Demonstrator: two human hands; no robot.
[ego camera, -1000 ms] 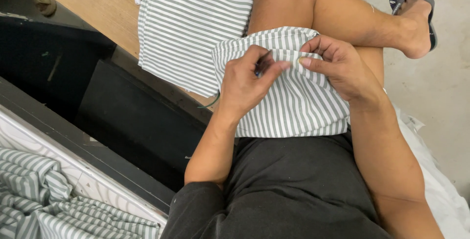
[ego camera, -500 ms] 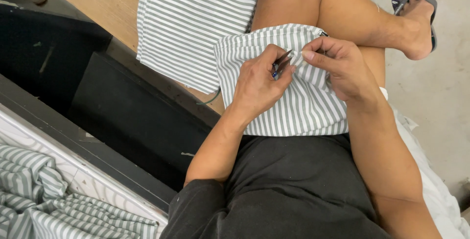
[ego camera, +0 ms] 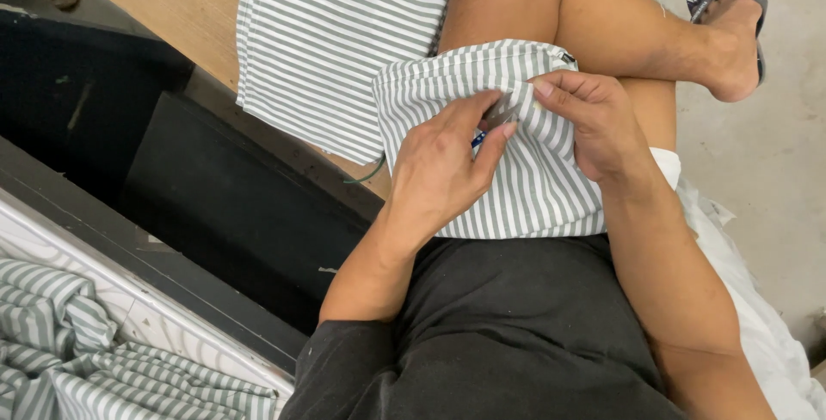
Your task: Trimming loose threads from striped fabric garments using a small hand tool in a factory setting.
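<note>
A grey-and-white striped fabric piece lies over my crossed leg. My left hand rests on it and holds a small metal cutting tool with a blue part, its tip at the fabric's upper fold. My right hand pinches that fold just to the right of the tool. The fingertips of both hands nearly touch.
A second striped piece lies on the wooden bench to the left of my knee. More striped cloth is heaped at the bottom left, beyond a dark gap. White cloth lies under my right arm. My sandalled foot hangs over the concrete floor.
My left hand has brought the small tool into view and slid it down along the fold toward my right fingers. The right hand keeps its pinch.
</note>
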